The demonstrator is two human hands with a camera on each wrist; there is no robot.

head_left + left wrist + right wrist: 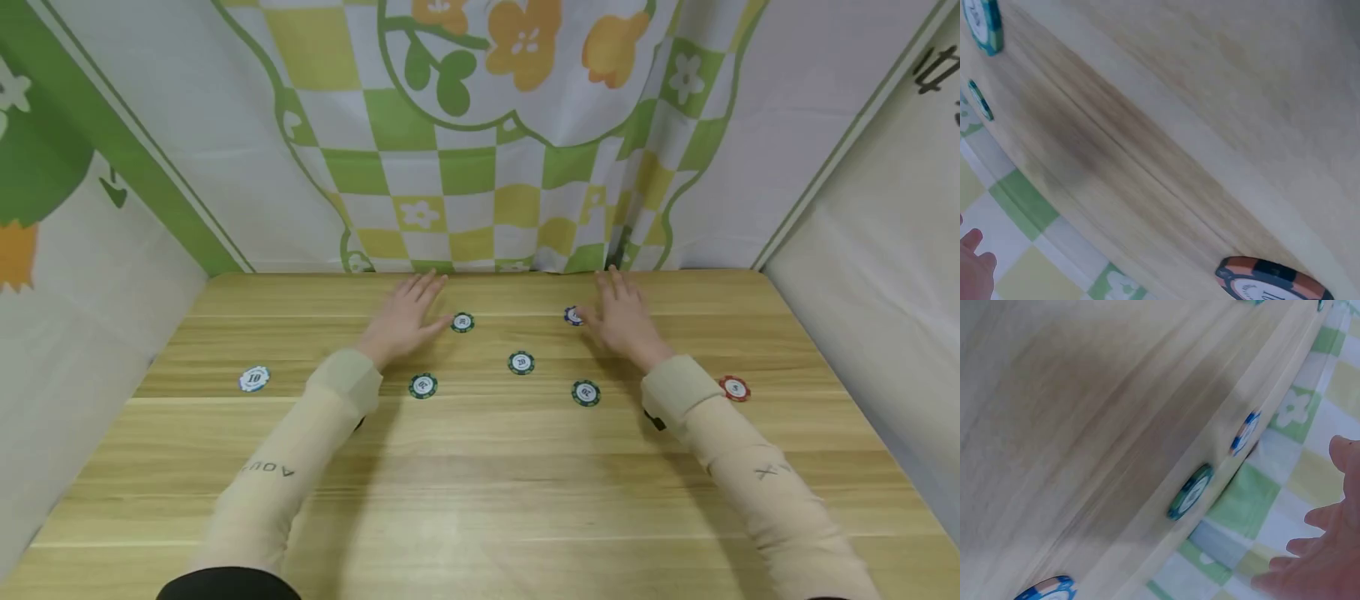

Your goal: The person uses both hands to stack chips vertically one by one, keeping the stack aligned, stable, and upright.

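Observation:
My left hand reaches over the back left of the wooden table, fingers spread and relaxed, holding nothing. Its thumb tip comes right up to a green poker chip in the head view. Toward the back right, my right hand is likewise spread, with its thumb overlapping a blue-edged chip. Between and in front of the hands lie more green chips marked 20: a middle one, a left one and a right one. Both wrist views show fingers with nothing in them.
A white-and-blue chip marked 10 lies far left. At the right, a red chip sits beside the right sleeve. A checked flowered curtain hangs along the back edge of the table, with white cloth at both sides.

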